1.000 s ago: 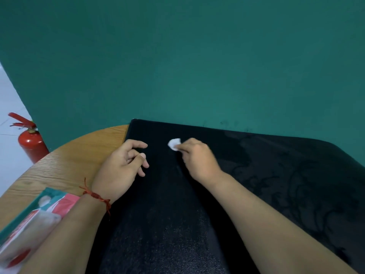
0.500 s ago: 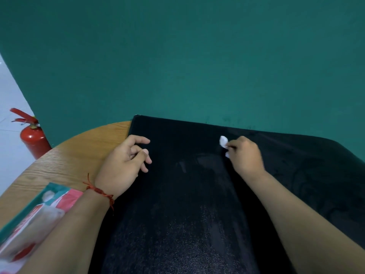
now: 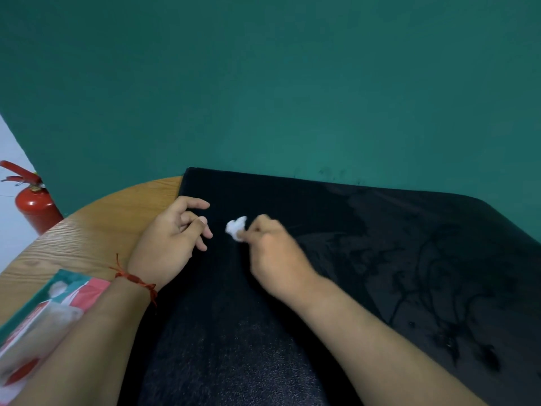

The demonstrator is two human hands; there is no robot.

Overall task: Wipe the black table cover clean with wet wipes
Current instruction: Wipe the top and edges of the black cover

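A black table cover with a faint dark pattern lies over the round wooden table. My right hand pinches a small crumpled white wet wipe and holds it against the cover near its far left part. My left hand rests on the cover's left edge with loosely bent fingers, holding nothing. A red string is tied round my left wrist.
A wet wipe pack in teal, pink and white lies on the wood at the lower left, partly under my left forearm. A red fire extinguisher stands on the floor beyond the table. A green wall rises behind the table.
My right hand has swept the wipe back to the left across the cover, after moving right half a second ago. My left hand has stayed in place.
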